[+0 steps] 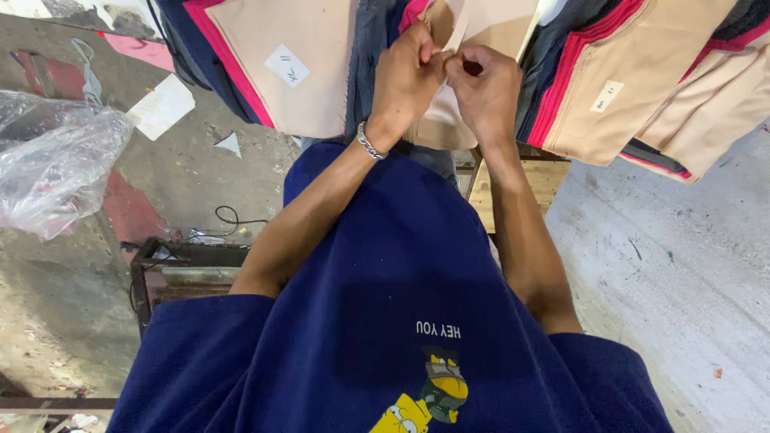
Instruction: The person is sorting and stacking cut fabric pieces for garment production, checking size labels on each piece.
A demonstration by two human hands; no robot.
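A person in a navy T-shirt pinches a beige fabric piece (446, 112) between the closed fingers of left hand (407, 76) and right hand (484, 87), at the edge of a wooden desk (521, 180) draped with stacked beige, pink and navy cloth bundles (634, 80). Below lie a stained concrete floor (682, 265), a clear plastic bag (56, 160) and a metal frame (184, 277).

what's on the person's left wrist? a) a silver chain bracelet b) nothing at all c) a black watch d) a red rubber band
a: a silver chain bracelet circles the wrist just below the left hand, which meets the right hand at a beige fabric piece.
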